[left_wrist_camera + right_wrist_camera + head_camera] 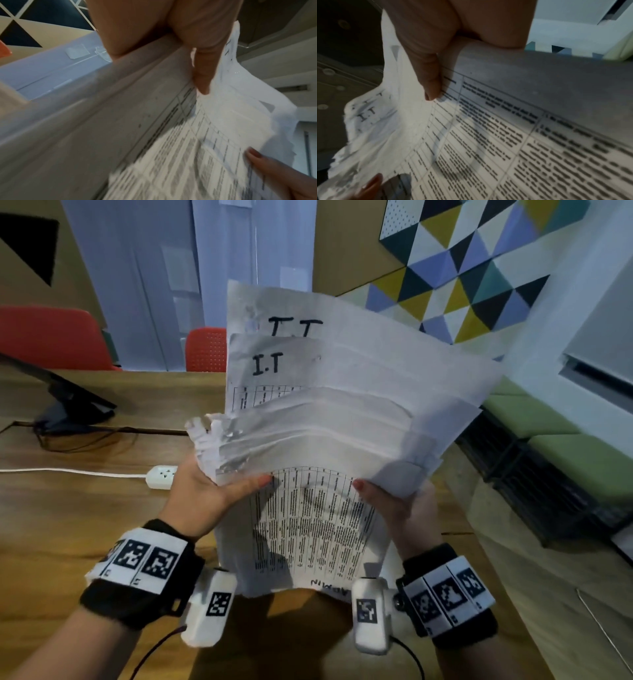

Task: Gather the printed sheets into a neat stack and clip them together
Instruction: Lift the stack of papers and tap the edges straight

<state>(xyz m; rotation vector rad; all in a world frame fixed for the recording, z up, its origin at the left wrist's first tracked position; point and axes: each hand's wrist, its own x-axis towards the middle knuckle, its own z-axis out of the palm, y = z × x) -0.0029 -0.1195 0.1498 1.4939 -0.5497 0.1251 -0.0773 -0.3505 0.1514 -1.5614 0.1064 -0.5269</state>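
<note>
Printed sheets point(325, 419) held fanned, uneven, above wooden table point(68, 508). Left hand point(202, 494) grips stack at 9 o'clock edge; right hand point(400, 508) grips 3 o'clock edge, thumbs on top sheet.

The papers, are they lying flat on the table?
No, both the left hand and the right hand hold the papers up above the table.

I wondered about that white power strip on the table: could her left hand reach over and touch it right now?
Probably not: the left hand grips the sheets, though the power strip lies close beside it with nothing between.
</note>
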